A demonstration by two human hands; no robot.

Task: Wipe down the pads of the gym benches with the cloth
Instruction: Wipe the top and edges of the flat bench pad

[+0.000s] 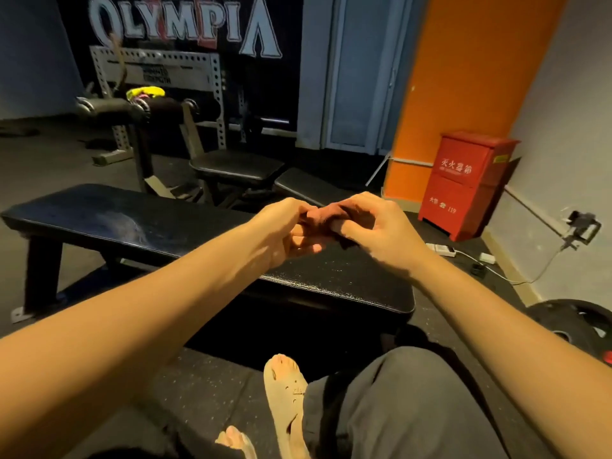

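Black flat bench pad (99, 217) stretching from the left, faintly streaked. Over its right half, left hand (284, 233) and right hand (374, 230) both pinching a bunched reddish cloth (319, 217). Best folded flat first, then pressed down and wiped lengthwise in overlapping passes.

The single head-worn view looks forward and down, close over the flat bench (165, 223).

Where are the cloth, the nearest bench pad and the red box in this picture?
cloth (318, 219), head view, on its bunched reddish middle.
bench pad (139, 217), head view, on the bare top surface, left half.
red box (463, 183), head view, on its front face.
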